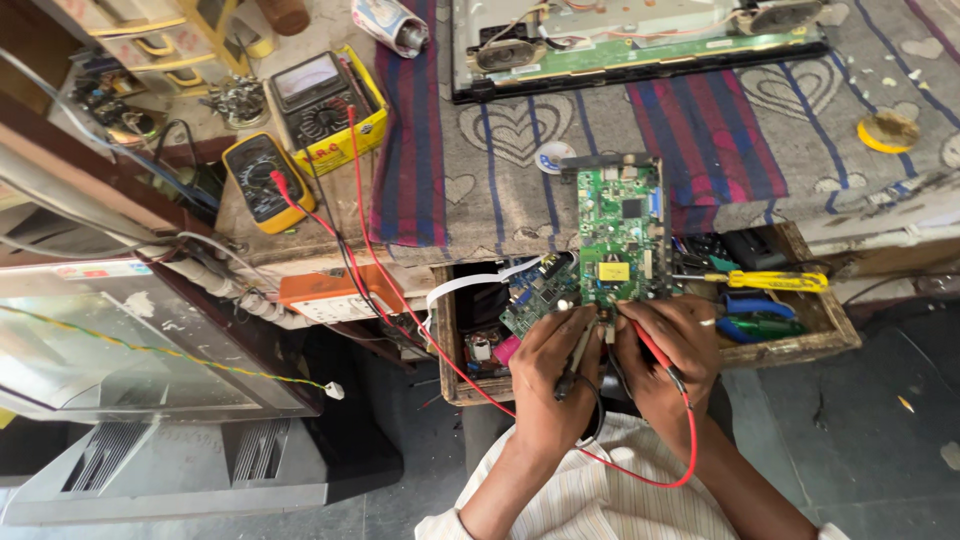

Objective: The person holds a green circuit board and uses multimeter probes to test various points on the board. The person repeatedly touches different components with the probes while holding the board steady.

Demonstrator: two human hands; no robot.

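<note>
A green circuit board (620,228) with a yellow part on it lies at the workbench's front edge, hanging over an open wooden drawer (835,335). My left hand (553,372) grips a black probe (577,352) whose tip touches the board's near edge. My right hand (672,352) pinches a red probe (655,350) pointed at the same edge. A red lead (370,250) and a black one run back to a yellow multimeter (259,178) on the bench at left.
A second analog meter in a yellow case (322,100) sits behind the multimeter. A yellow-handled screwdriver (765,281) and blue pliers (757,316) lie in the drawer. An opened flat-screen chassis (640,40) rests on the striped cloth (700,130). Old television sets (150,350) stand at lower left.
</note>
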